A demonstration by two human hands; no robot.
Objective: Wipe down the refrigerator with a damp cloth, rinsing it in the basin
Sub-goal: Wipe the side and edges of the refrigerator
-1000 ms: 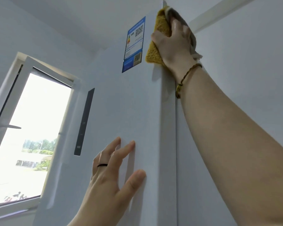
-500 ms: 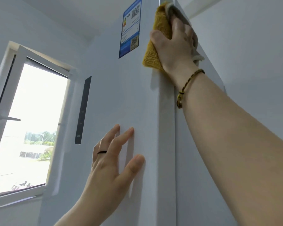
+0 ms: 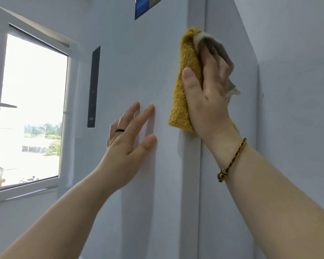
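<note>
Mid-wipe here: the right hand (image 3: 208, 98) has the yellow cloth (image 3: 183, 94) pinched over the front corner edge of the refrigerator (image 3: 138, 71), thumb on the front and fingers round the side. The left hand (image 3: 127, 143) lies flat on the front, holding nothing. Next up I'd guess 1 steady drag down that edge with even pressure. There's no basin in shot, so rinsing can wait.

Right hand (image 3: 209, 101) is clasping the cloth (image 3: 183, 94) round the refrigerator's (image 3: 138, 62) edge; left hand (image 3: 127, 146) is resting flat on its front.
</note>
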